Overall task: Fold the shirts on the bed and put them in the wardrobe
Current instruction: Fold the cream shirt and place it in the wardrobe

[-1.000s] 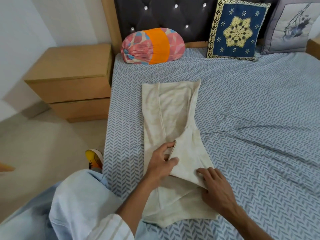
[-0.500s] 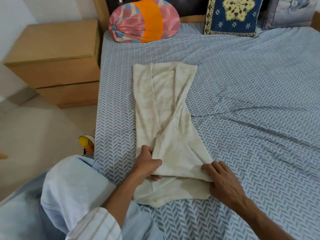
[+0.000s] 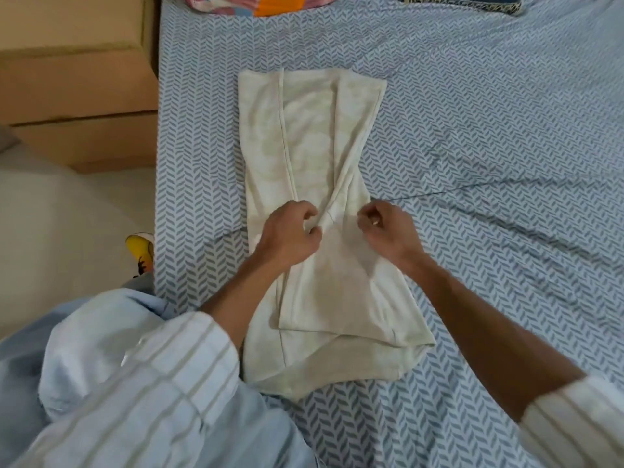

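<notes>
A cream shirt [image 3: 310, 136] lies lengthwise on the bed [image 3: 489, 130], its sides folded in to a narrow strip. At the strip's middle, my left hand [image 3: 290, 236] pinches the folded edge of the shirt with curled fingers. My right hand [image 3: 388, 233] pinches the cloth at the right edge of the strip, level with the left hand. The near end of the shirt lies doubled over by my lap.
A wooden bedside cabinet [image 3: 77, 86] stands left of the bed. A pink and orange bolster [image 3: 260, 3] and a blue cushion [image 3: 462, 0] lie at the bed's head. A yellow shoe [image 3: 140, 246] sits on the floor.
Both hands have moved from the shirt's near end up to its middle and now pinch the cloth there. The camera has tilted down and closer to the bed.
</notes>
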